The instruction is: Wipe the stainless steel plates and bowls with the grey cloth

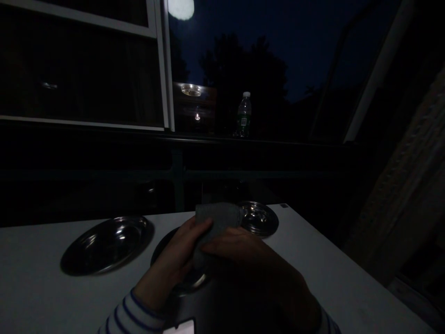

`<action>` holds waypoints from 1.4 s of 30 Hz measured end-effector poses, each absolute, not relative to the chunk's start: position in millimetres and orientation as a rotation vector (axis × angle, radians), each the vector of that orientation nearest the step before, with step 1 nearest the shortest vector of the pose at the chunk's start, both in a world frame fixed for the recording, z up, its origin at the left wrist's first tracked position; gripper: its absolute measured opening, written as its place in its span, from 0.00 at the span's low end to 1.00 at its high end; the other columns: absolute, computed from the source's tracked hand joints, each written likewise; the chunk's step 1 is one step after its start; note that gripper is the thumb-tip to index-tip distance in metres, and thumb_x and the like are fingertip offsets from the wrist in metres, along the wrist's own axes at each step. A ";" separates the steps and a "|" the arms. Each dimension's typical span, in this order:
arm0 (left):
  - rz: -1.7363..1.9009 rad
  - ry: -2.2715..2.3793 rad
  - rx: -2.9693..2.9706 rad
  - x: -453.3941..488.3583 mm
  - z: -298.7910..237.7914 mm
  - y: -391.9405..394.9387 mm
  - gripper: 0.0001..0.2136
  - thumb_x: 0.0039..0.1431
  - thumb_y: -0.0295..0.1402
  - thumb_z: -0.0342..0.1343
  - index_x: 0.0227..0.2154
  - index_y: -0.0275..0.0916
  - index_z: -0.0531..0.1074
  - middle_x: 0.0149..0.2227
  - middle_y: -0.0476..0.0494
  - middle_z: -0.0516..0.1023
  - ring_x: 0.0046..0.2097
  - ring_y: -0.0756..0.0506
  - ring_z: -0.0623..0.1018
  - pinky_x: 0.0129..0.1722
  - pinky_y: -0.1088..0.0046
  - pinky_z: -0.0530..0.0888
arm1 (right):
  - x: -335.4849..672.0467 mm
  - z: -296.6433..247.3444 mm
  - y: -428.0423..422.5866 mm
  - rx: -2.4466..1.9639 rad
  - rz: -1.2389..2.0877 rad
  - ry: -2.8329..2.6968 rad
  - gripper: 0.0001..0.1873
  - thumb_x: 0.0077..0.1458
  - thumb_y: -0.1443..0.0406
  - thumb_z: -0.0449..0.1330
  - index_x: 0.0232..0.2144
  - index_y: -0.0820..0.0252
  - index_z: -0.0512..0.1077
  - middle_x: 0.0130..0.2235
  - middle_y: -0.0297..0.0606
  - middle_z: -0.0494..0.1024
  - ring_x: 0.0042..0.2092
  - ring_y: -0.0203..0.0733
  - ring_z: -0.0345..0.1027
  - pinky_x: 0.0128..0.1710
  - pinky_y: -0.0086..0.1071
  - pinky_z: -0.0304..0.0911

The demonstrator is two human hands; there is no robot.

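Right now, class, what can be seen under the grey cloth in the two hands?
Parts of a shiny metal plate show beneath the grey cloth. The cloth, left hand and right hand cover its middle, so anything there cannot be seen.

Grey cloth [218,217] over metal plate [162,244]

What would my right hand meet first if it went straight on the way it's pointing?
Your right hand would probably press into the dull grey fabric cloth, then meet your left hand; depth is unclear.
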State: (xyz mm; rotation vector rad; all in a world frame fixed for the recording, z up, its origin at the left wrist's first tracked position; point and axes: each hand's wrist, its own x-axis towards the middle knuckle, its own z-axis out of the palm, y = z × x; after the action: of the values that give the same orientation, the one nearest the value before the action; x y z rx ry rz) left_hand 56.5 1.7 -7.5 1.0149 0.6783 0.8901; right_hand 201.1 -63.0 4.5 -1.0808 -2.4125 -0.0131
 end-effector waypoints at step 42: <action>0.656 0.994 2.039 18.5 -2.7 10.6 0.15 0.50 0.43 0.51 0.27 0.36 0.73 0.28 0.44 0.77 0.32 0.44 0.75 0.30 0.72 0.67 | 231.4 -6.8 -32.2 -1.252 0.623 -1.311 0.21 0.51 0.65 0.53 0.48 0.58 0.68 0.50 0.38 0.72 0.50 0.39 0.65 0.50 0.34 0.60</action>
State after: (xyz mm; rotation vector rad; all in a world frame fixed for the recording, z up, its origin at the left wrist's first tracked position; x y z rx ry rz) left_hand 18.5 10.6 -2.7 2.0386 0.9937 0.6562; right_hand 231.4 -32.2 -6.8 -1.2521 -1.3113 0.6225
